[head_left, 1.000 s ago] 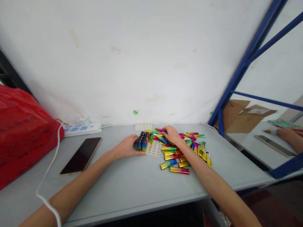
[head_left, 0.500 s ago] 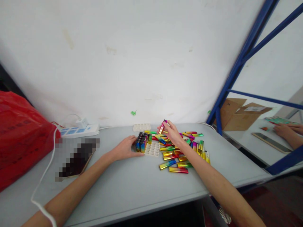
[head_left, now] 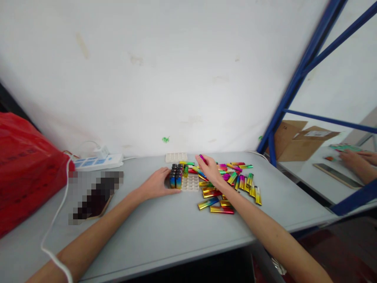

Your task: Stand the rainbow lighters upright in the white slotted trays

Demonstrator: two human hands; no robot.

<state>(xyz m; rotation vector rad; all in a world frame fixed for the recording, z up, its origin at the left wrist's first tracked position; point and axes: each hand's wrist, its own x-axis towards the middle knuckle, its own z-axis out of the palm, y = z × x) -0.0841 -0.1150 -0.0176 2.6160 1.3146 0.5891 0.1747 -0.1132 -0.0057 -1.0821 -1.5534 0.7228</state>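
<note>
A white tray [head_left: 191, 183] with round holes lies on the grey table [head_left: 165, 232]. Several rainbow-coloured lighters [head_left: 177, 175] stand upright in its left part. My left hand [head_left: 156, 184] rests on the table against the tray's left side, fingers touching the standing lighters. My right hand [head_left: 209, 169] hovers just right of the tray and holds one pink lighter [head_left: 202, 158] in its fingertips. A loose pile of lighters [head_left: 232, 186] lies on the table under and right of that hand.
A second white tray [head_left: 176, 157] lies by the wall. At the left are a power strip [head_left: 97, 161], a white cable [head_left: 55, 220], a blurred phone [head_left: 96, 194] and a red bag [head_left: 26, 169]. Blue shelf posts [head_left: 291, 90] stand at right; beyond them another person's hand [head_left: 357, 163].
My right hand picked a pink lighter from the pile, lifted it, and has now brought it lower and left toward the tray. My left hand stayed by the tray.
</note>
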